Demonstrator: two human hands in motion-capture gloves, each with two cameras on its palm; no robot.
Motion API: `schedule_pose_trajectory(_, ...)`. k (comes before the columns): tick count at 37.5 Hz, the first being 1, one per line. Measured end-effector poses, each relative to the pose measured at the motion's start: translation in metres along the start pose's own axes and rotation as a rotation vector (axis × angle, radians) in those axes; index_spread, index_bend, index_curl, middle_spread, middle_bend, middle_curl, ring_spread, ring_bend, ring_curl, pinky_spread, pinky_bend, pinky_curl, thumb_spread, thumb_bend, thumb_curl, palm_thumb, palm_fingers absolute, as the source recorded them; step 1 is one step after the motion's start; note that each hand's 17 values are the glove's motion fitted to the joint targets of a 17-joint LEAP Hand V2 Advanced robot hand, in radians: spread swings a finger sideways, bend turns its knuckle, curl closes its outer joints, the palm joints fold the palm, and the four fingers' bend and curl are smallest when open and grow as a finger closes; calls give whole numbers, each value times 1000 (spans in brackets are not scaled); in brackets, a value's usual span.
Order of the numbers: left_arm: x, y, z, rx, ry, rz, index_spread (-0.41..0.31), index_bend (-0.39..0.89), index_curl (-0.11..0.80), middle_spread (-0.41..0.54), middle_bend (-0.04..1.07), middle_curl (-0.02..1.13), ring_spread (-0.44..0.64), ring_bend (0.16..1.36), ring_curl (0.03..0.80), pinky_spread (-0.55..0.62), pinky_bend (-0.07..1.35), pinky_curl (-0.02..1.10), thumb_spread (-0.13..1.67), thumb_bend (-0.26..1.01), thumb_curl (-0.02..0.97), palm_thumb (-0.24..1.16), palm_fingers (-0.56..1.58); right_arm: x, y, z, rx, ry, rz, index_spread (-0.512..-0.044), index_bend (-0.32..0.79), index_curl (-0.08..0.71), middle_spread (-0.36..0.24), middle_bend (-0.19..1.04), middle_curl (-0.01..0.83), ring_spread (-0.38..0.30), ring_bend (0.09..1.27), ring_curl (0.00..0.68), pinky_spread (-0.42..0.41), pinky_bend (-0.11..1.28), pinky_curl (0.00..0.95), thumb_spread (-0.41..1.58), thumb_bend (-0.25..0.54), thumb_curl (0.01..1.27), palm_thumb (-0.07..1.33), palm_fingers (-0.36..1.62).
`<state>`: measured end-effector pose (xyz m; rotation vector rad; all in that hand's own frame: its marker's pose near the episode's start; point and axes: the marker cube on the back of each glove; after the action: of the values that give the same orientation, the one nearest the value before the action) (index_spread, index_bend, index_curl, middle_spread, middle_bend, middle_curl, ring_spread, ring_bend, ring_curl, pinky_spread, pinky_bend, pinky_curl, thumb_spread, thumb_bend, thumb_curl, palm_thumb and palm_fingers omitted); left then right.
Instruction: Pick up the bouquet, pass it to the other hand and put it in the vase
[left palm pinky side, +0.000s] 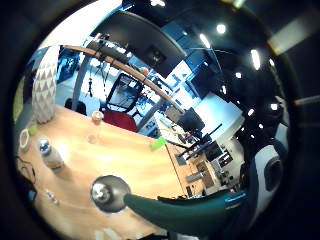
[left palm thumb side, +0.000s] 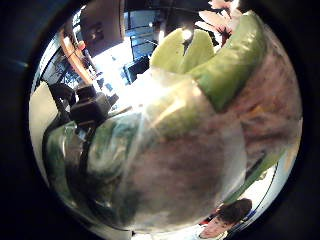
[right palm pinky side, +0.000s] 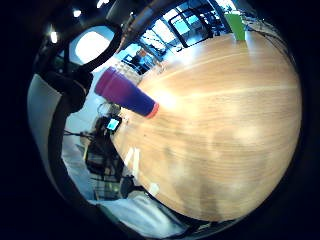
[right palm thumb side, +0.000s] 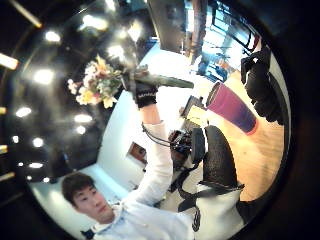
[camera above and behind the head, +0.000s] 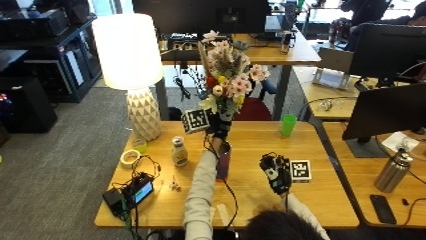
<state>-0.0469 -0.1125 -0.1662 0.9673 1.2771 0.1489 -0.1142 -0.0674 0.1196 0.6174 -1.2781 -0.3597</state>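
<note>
In the outside view my left hand (camera above and behind the head: 218, 129) is raised over the table and grips the stems of the bouquet (camera above and behind the head: 226, 80), with its pink, white and yellow flowers upright. The purple vase (camera above and behind the head: 223, 161) stands on the table directly beneath that hand. The left little finger side palm view shows the green stem end (left palm pinky side: 185, 212) pointing at the vase's round mouth (left palm pinky side: 110, 192). I cannot tell whether they touch. The bouquet's wrap (left palm thumb side: 175, 150) fills the left thumb side palm view. My right hand (camera above and behind the head: 276, 172) hovers open over the wood to the right of the vase (right palm pinky side: 125, 92), holding nothing.
A white lamp (camera above and behind the head: 136, 65) stands at the table's back left. Near it are a small bottle (camera above and behind the head: 178, 151) and a tape roll (camera above and behind the head: 129, 157). A green cup (camera above and behind the head: 287, 125) sits at the back right. A black device (camera above and behind the head: 133, 192) with cables lies front left.
</note>
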Motion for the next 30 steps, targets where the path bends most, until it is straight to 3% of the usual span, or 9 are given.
schedule_pose_trajectory(5, -26, 0, -5, 17, -29, -22, -373, 517, 563, -363, 753, 556, -396, 798, 474, -420, 608, 434, 277, -29, 727, 834, 1415, 6, 3, -1, 2, 33, 79, -175, 118, 403, -67, 497, 491, -163, 688, 439, -172, 519, 397, 981, -24, 508, 785, 1175)
schedule_pose_trajectory(10, -78, 13, -17, 25, -286, -250, -374, 515, 570, -363, 753, 555, -395, 793, 473, -420, 611, 434, 272, -31, 740, 829, 1411, 8, 6, -4, 4, 41, 109, -174, 119, 389, -66, 489, 490, -160, 678, 440, -170, 503, 393, 988, -23, 506, 788, 1182)
schedule_pose_trajectory(20, -142, 57, -37, -147, -314, -325, -369, 446, 558, -362, 742, 549, -394, 771, 465, -437, 620, 430, 274, -61, 753, 769, 1348, 10, -1, -14, 22, 46, -51, -173, 124, 370, -62, 472, 489, -154, 658, 440, -162, 483, 393, 995, -23, 501, 789, 1184)
schedule_pose_trajectory(21, -148, 70, -43, -205, -318, -323, -352, 373, 539, -355, 704, 537, -392, 756, 459, -445, 654, 437, 287, -78, 746, 734, 1269, 11, 1, -15, 25, 41, -5, -173, 122, 367, -62, 465, 488, -153, 659, 442, -162, 485, 394, 996, -22, 500, 791, 1181)
schedule_pose_trajectory(22, -150, 84, -50, -262, -326, -327, -287, 154, 476, -328, 628, 518, -369, 743, 451, -410, 669, 438, 509, -179, 672, 534, 920, 12, 2, -17, 29, 40, 41, -173, 121, 366, -62, 466, 489, -153, 660, 443, -162, 478, 392, 998, -23, 498, 789, 1178)
schedule_pose_trajectory(23, -146, 99, -57, -312, -337, -341, -187, 10, 444, -242, 506, 501, -258, 702, 455, -251, 574, 422, 533, -208, 632, 421, 235, 14, 3, -18, 31, 45, 81, -173, 123, 365, -62, 467, 490, -152, 654, 441, -158, 478, 393, 999, -23, 498, 789, 1176)
schedule_pose_trajectory(24, -139, 113, -64, -351, -343, -365, -141, 4, 454, -163, 501, 570, -185, 737, 542, -147, 608, 498, 558, -194, 609, 362, -70, 16, 4, -20, 32, 53, 108, -173, 124, 364, -62, 467, 490, -152, 653, 442, -157, 472, 391, 1001, -22, 497, 791, 1175)
schedule_pose_trajectory(26, -125, 139, -72, -420, -300, -441, -81, 3, 407, -57, 407, 547, -66, 719, 526, -9, 608, 500, 605, -149, 573, 301, -270, 23, 3, -24, 31, 69, 121, -172, 124, 362, -61, 466, 491, -151, 651, 443, -155, 466, 392, 999, -23, 496, 792, 1176)
schedule_pose_trajectory(30, -123, 169, -88, -500, -338, -491, 4, -10, 308, 66, 268, 402, 94, 664, 393, 167, 540, 391, 671, -88, 522, 244, -201, 38, -2, -29, 27, 89, 66, -172, 125, 358, -61, 463, 492, -150, 648, 444, -150, 454, 391, 999, -23, 495, 793, 1178)
